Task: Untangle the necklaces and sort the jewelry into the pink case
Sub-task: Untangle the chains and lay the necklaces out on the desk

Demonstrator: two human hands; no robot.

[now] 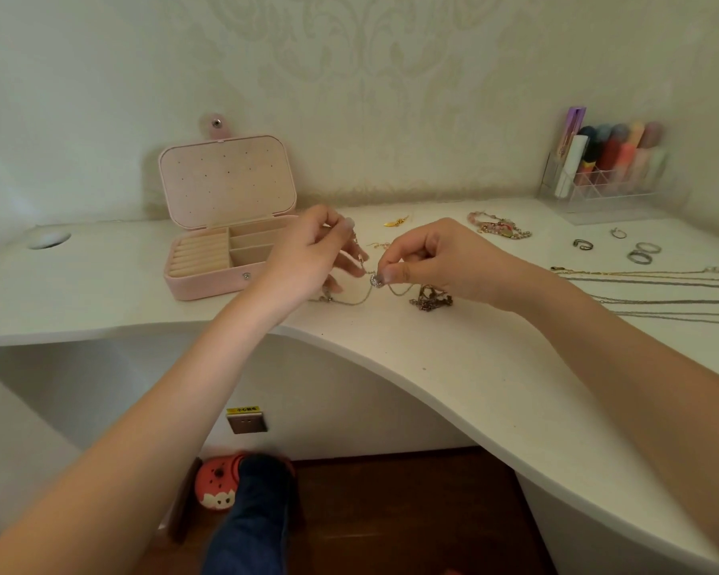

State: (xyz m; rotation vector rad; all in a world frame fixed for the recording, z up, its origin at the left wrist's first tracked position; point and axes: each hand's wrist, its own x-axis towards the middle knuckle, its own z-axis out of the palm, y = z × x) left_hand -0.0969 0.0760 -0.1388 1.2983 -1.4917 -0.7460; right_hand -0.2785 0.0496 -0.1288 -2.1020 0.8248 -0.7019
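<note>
The right hand (428,259) has its grip clamped on a small round pendant (375,280), pinched between thumb and forefinger just above the table (453,367). A thin silver chain (351,301) runs from the pendant, sagging onto the table to the left and looping under the right hand on the other side. The left hand (312,255) has its thumb and forefinger pressed together on another stretch of fine chain, held higher than the pendant; the other fingers spread downward, their tips close to the table. The two hands are near each other, not touching.

Just right of the pendant, below the right hand, a dark bronze chain (431,298) lies bunched in a heap on the table. Behind the hands lie a small gold leaf-shaped piece (396,221) and a thin gold piece (378,245) too small to identify.

The pink case (225,242) stands open at the left of the hands, its lid upright against the wall, its tray showing ring rolls on the left and small compartments on the right, which look empty.

Farther right, a pink beaded bracelet tangle (499,228) lies near the wall. Several rings (640,253) are scattered beyond it, and long chains (656,290) lie stretched out straight toward the right edge. A clear organizer (611,184) with lipsticks stands in the far right corner.
</note>
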